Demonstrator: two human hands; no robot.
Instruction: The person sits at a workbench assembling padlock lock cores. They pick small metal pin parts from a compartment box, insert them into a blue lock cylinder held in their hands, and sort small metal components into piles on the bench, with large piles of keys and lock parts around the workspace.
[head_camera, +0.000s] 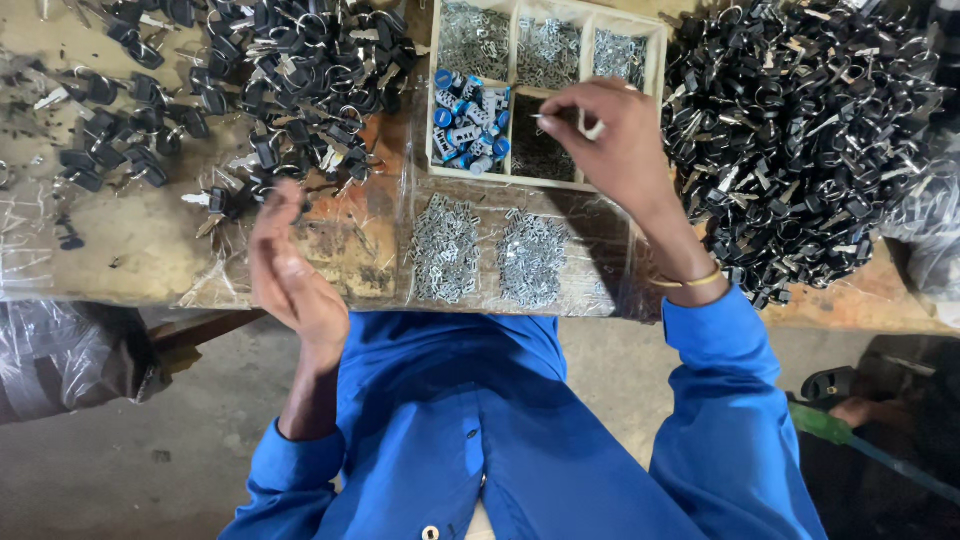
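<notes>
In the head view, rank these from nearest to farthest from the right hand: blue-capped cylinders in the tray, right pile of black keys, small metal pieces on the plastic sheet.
From the right hand:
1. Blue-capped cylinders, in the tray, beside it.
2. Small metal pieces, below it.
3. Right pile of black keys, far side.

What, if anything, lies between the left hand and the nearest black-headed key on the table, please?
Nothing visible does. The left hand hovers open over the table edge, and the closest black-headed key lies just beyond its fingertips on bare plastic sheet. The right hand pinches a small metal piece over the compartment tray, well clear.
</notes>
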